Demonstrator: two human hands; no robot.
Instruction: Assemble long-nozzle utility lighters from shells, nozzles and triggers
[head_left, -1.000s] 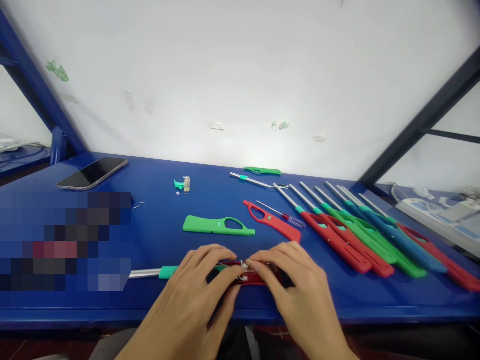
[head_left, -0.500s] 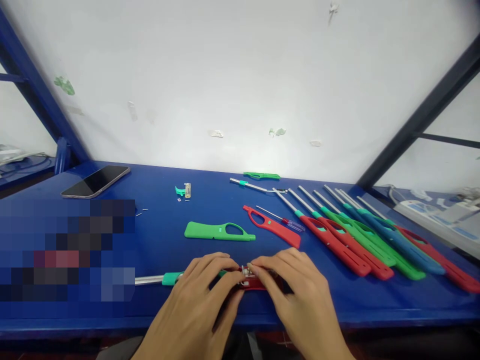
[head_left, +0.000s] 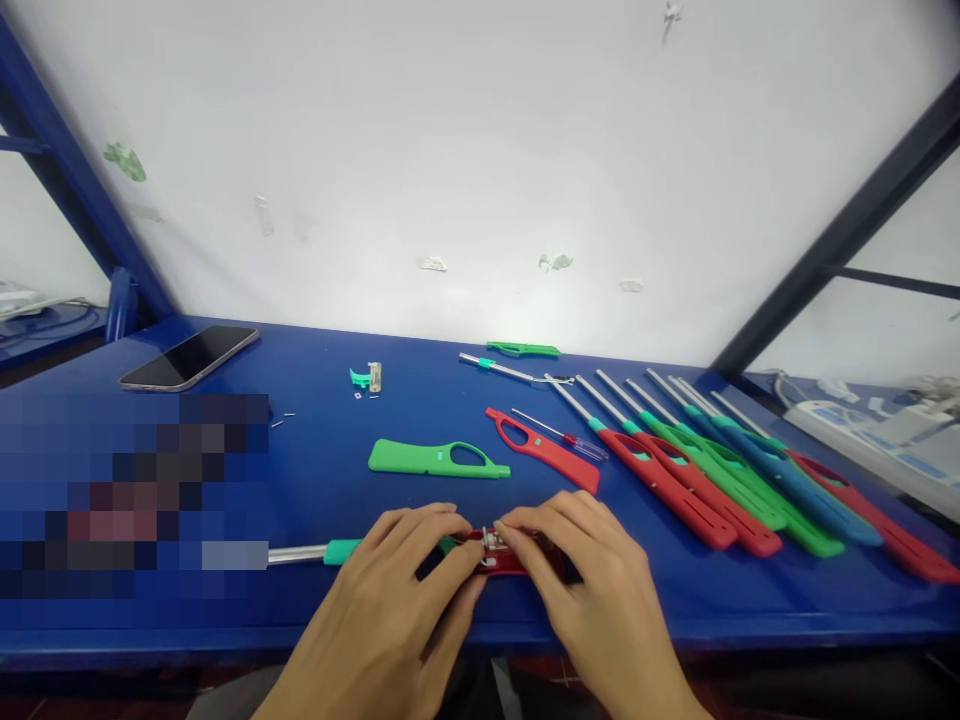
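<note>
Near the front edge of the blue table lies an opened red long-neck lighter (head_left: 504, 563), its metal tube and teal collar (head_left: 341, 551) pointing left. My left hand (head_left: 401, 580) grips its left part, thumb and index finger by the small metal mechanism inside. From the right, my right hand (head_left: 592, 570) holds the red housing, its fingertips pressed at the same metal parts. The fingers cover most of the housing. Just beyond the hands rest a green lighter shell half (head_left: 409, 458) and a red shell half (head_left: 559, 459). A screwdriver (head_left: 585, 446) with a purple handle lies beside the red one.
Several assembled lighters (head_left: 664, 490) in red, green and blue lie in a row at the right. Further back are a loose metal tube (head_left: 510, 371), a green shell (head_left: 523, 349), a teal trigger with a small tank (head_left: 367, 377), tiny screws (head_left: 289, 414) and a phone (head_left: 191, 358). A blurred patch covers the left.
Both hands keep almost the same place on the opened lighter. The whole view has shifted very slightly; nothing on the table has visibly moved.
</note>
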